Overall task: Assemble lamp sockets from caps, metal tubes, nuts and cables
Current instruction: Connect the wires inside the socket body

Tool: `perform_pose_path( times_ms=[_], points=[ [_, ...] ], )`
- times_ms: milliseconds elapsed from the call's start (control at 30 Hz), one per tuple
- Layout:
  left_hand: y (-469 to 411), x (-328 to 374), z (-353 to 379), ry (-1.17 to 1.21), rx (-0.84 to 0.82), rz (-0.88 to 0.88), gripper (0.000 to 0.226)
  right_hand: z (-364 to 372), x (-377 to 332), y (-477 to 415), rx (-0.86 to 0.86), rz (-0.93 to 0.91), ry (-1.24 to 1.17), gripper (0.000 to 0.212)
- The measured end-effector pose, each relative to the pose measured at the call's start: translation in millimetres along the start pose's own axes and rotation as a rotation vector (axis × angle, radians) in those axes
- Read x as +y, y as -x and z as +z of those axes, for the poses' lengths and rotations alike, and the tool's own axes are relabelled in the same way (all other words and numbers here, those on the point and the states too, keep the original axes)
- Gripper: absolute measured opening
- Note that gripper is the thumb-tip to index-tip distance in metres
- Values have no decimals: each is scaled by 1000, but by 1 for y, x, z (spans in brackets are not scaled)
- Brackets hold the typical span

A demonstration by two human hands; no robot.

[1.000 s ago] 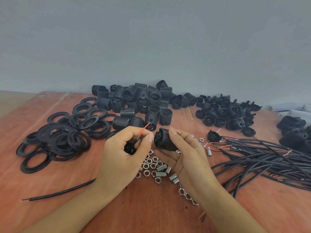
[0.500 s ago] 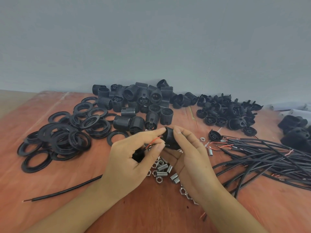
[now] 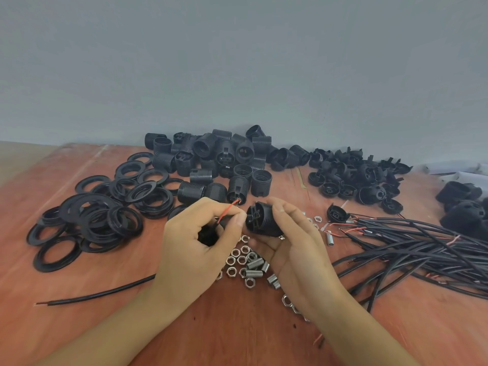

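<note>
Socket body is held above the middle of the table; I list everything else by size.

1. Grey wall runs behind the whole bench.
2. Reddish wooden table carries all the stock.
3. Bundle of black cables lies at the right, with bared red ends pointing toward the centre.
4. Heap of flat black rings lies at the left.
5. Pile of threaded socket bodies stands at the back against the wall, with a pile of black caps to its right.
6. Left hand has its thumb and forefinger pinched on a red wire. Its other fingers are curled round a black part in the palm, which I cannot identify further.
7. Right hand has its fingers and thumb wrapped round the socket body. The body's terminal end faces the left hand, just beside the pinch. I cannot tell whether the wire touches the body.
8. Single black cable runs from under the left wrist toward the left edge.
9. Steel nuts and short threaded tubes lie scattered on the table below both hands.
</note>
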State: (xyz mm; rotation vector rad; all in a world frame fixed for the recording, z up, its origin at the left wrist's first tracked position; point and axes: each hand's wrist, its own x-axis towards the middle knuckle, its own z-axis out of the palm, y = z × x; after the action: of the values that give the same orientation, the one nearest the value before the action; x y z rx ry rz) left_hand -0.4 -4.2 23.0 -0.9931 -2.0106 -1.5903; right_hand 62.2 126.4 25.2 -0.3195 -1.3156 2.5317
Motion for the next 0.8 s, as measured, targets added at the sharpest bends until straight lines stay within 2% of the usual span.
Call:
perform_pose_path(
  times_ms=[367, 567, 800],
  points=[
    [1, 0, -1, -14, -10, -22, 7, 0, 4, 0, 8, -67, 103, 44],
    [2, -2, -1, 7, -28, -73, 8, -2, 10, 0, 49, -216, 268, 46],
    [5, -4, -1, 24, -89, -89, 8, -2, 12, 0, -15, -412, 416, 23]
  ],
)
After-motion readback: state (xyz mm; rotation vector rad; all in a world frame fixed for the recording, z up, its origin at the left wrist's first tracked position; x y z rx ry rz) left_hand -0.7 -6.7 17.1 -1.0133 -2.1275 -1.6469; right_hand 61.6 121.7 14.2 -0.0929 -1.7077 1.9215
